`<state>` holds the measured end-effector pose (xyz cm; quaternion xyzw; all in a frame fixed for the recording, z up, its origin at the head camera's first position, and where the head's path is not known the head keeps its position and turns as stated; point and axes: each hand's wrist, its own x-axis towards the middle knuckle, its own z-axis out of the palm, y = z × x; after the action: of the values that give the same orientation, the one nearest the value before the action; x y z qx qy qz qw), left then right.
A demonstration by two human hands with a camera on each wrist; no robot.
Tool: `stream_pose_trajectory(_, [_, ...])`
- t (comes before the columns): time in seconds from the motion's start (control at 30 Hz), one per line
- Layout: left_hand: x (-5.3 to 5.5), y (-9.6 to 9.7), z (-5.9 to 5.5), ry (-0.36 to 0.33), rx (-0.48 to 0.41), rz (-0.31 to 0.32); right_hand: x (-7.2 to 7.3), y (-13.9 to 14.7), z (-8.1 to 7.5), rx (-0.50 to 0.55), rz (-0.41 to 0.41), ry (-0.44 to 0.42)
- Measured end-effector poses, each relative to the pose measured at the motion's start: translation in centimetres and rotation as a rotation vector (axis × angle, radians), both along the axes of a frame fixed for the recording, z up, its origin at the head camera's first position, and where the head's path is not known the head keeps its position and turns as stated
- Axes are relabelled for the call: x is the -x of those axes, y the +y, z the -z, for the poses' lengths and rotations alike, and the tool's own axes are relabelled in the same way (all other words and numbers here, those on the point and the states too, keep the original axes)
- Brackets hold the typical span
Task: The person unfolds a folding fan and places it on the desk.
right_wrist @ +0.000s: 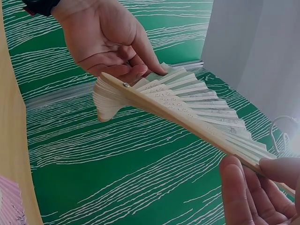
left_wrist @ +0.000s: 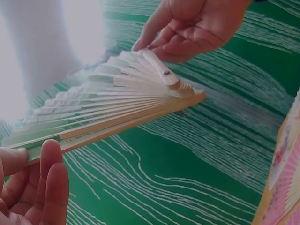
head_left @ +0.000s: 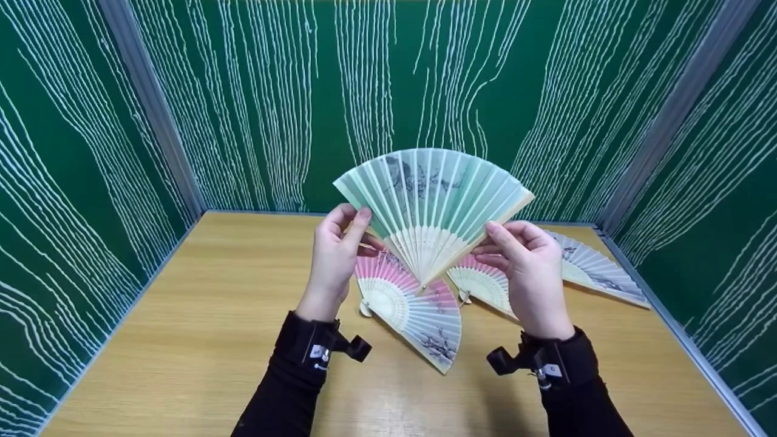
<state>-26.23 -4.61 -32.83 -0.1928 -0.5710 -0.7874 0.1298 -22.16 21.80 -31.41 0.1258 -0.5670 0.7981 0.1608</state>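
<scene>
A green folding fan point(head_left: 434, 188) with pale ribs and a dark printed picture is spread wide, held up above the table. My left hand point(head_left: 341, 249) pinches its left edge between thumb and fingers. On the opposite side, my right hand point(head_left: 529, 267) pinches the right outer rib. The fan's rivet end points down toward me; in the right wrist view the pale ribs point(right_wrist: 183, 101) stand in zigzag folds. Below it on the table lies a spread pink and white fan point(head_left: 419, 321), partly covered by the green one.
Another pink fan point(head_left: 485, 282) lies spread behind my right hand, partly hidden. A grey-white fan point(head_left: 604, 273) lies spread at the table's right edge. Green walls point(head_left: 413, 73) with white wavy lines enclose the wooden table point(head_left: 206, 328) on three sides.
</scene>
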Motion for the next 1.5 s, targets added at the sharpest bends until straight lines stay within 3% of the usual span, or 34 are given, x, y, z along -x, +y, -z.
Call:
stream_pose_trajectory(0.2, [-0.01,0.12,-0.01,-0.024,-0.048,0.023,-0.01,0.09,-0.09,-0.001,-0.009,0.009])
stream_pose_trajectory(0.6, [-0.07,0.03,0.00,-0.019,-0.079,0.045,0.33,0.22,0.31,0.092,-0.019,0.015])
stream_pose_trajectory(1.13, [-0.03,-0.18,0.06,-0.037,-0.063,-0.002,0.68,0.36,0.42,0.147,0.004,0.007])
stream_pose_trajectory(1.5, [0.13,-0.06,0.08,-0.105,-0.080,-0.054,0.89,0.52,0.57,0.167,-0.003,0.002])
